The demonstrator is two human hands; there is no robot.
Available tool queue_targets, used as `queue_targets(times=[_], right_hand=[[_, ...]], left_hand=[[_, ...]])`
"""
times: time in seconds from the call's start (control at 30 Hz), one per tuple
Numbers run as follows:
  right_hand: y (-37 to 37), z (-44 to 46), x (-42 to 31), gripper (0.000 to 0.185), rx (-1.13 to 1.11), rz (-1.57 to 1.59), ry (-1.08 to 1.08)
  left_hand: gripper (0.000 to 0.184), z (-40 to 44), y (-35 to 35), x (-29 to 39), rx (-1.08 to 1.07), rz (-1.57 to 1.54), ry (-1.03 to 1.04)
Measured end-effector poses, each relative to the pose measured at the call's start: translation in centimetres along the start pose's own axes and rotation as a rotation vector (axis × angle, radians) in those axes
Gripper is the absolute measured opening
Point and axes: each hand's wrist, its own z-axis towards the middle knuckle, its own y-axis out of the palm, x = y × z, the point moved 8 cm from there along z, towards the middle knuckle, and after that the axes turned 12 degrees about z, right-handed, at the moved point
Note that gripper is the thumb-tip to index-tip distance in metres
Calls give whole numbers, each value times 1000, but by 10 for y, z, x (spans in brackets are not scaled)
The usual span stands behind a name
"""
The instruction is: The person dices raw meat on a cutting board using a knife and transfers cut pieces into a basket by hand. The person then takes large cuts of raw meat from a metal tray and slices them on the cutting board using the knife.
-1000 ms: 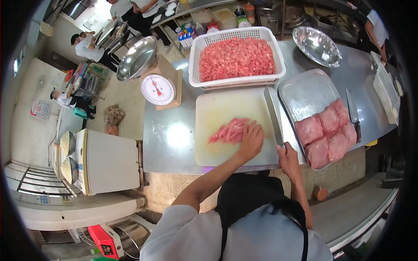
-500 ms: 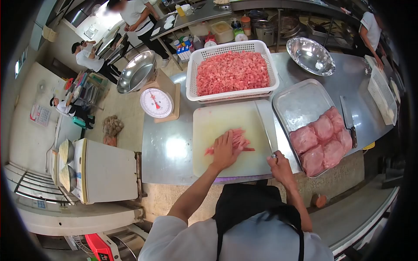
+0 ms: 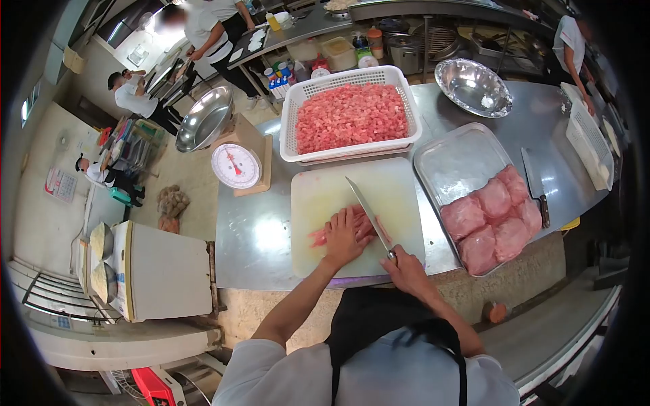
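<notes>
On the white cutting board (image 3: 315,193) lies a small pile of raw meat strips (image 3: 361,222). My left hand (image 3: 344,237) rests on the strips with its fingers stretched out, pressing them against the board. In my right hand (image 3: 405,269) is the handle of a long kitchen knife (image 3: 367,208). Its blade slants up and left across the board, just right of my left fingers and over the right part of the pile. The blade hides some of the meat.
Behind the board stands a white perforated basket (image 3: 290,128) of diced meat (image 3: 352,118). A metal tray (image 3: 443,162) with several meat pieces (image 3: 493,238), a second knife (image 3: 535,186) and a steel bowl (image 3: 474,88) are at right. A dial scale (image 3: 237,166) stands left. Co-workers (image 3: 135,95) work farther off.
My right hand has brought the knife left from the board's right side to the meat strips. My left hand stays on the meat. The whole view has shifted slightly.
</notes>
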Motion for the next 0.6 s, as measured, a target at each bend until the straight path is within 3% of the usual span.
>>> queue_targets(times=[0.3, 0.5, 0.6], right_hand=[[-22, -10, 40, 41, 85, 309, 148], [-21, -5, 22, 42, -10, 76, 21], [-19, -7, 25, 44, -8, 187, 64]], left_hand=[[90, 0, 16, 3, 94, -12, -76], [73, -1, 1, 15, 93, -91, 13], [62, 1, -26, 11, 217, -21, 69]])
